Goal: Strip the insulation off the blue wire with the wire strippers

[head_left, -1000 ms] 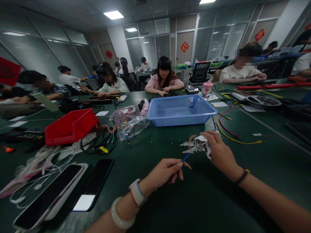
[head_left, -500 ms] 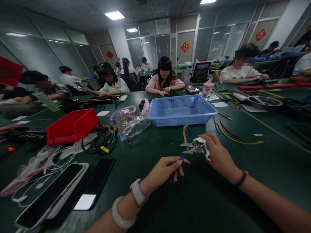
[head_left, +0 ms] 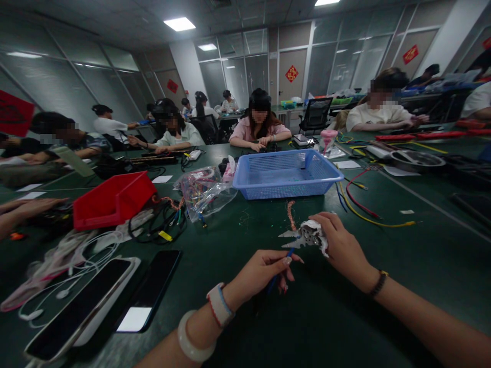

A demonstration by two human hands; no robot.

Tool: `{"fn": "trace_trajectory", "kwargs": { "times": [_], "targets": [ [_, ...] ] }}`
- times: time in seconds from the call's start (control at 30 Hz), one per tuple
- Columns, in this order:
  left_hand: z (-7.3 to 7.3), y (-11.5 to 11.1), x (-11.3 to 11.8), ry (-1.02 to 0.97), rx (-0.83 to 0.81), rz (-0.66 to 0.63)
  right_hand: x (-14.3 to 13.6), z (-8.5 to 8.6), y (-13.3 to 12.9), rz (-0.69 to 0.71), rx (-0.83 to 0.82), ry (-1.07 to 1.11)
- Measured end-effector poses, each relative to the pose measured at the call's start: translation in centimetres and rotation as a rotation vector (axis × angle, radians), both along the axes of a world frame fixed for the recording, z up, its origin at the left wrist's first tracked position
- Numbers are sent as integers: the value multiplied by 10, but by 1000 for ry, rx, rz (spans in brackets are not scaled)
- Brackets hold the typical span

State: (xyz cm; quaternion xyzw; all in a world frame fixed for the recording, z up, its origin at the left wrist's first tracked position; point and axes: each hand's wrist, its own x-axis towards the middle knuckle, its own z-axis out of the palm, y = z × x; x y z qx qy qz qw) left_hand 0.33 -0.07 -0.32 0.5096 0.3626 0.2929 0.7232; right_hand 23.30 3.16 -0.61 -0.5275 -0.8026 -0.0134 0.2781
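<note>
Head camera view: nearest, a black smartphone lies on the green tabletop, left of the person's forearms. The left hand pinches a blue wire between thumb and forefinger, and a length of it now shows below the fingers, which it did not half a second ago. The right hand is closed around silver wire-stripping pliers with something white wrapped about them. Their jaws stand parted, pointing left, and have shifted slightly left and down. The wire reaches up to them; whether they bite it is too small to tell. I judge that the wire is being repositioned at the tool, with no finished cut visible.

Just beyond, a copper braid, bunched behind the jaws a second ago, now stretches toward the blue plastic basket; whether it joins the wire is unclear. At the far left, a co-worker's hand has come into sight beside the red bin, apart from this work.
</note>
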Motion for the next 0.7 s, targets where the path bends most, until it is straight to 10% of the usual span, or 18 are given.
{"fn": "trace_trajectory", "kwargs": {
  "times": [0.7],
  "targets": [
    [-1, 0, -1, -36, -10, -40, 7, 7, 6, -90, 155, -215]
  ]
}}
